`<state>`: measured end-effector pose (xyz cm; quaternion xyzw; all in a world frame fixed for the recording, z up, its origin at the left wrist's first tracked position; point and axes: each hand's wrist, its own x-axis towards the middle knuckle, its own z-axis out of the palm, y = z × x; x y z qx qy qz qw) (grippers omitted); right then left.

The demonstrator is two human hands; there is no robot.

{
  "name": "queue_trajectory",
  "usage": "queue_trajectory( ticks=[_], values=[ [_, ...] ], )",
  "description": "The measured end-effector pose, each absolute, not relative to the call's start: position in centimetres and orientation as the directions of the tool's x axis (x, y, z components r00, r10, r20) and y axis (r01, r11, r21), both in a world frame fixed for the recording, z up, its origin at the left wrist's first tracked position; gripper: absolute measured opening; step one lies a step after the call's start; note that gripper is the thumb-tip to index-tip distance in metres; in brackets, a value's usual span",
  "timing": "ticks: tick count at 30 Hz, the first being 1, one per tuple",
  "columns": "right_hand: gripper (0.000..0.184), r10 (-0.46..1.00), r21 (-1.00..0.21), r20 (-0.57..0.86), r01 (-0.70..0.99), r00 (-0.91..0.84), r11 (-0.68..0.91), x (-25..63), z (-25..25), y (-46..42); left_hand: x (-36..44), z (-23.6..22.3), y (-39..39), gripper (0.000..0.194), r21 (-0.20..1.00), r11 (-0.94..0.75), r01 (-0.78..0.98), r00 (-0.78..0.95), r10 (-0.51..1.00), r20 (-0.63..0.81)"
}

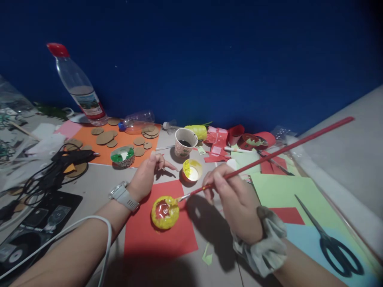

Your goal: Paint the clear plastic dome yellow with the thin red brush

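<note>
My right hand [235,199] pinches a long red-handled paintbrush [257,161]. The brush tip touches the right rim of a round, clear-centred piece [165,212] coated in yellow paint, possibly a plastic bottle base. That piece lies on a sheet of red paper [158,245]. My left hand [151,171] is open and holds nothing, its index finger stretched towards a small cup of yellow paint [191,171]. Behind that cup stands a patterned paper cup [184,144] with dark liquid in it. A small container of green paint [122,156] sits left of my left hand.
A tall plastic bottle [79,87] stands at the back left, near cardboard discs on orange paper [125,149]. Black cables and a glue gun [74,155] lie at left. Black scissors [332,243] rest on coloured paper at right. A blue wall [209,59] closes the back.
</note>
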<state>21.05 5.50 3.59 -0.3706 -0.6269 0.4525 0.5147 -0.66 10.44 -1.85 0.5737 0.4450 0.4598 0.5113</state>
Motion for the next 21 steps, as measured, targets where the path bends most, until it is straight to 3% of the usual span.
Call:
queue_trajectory(
  ticks=[5,16,21],
  values=[
    [0.021,0.924,-0.956,0.247,0.084,-0.291,0.282,20.5,2.8,3.8,-0.8,-1.9,10.8,0.059,0.995,-0.09,0.031,0.169,0.982,0.083],
    [0.022,0.898,-0.902,0.356,0.155,-0.26,0.403,21.0,3.4,4.0,-0.5,-1.4,10.7,0.046,0.994,-0.111,0.022,0.157,0.982,0.106],
    [0.021,0.865,-0.834,0.351,0.3,-0.36,0.463,21.4,3.9,4.2,-1.0,-0.6,10.8,0.033,0.99,-0.139,0.029,0.317,0.941,0.122]
  ],
)
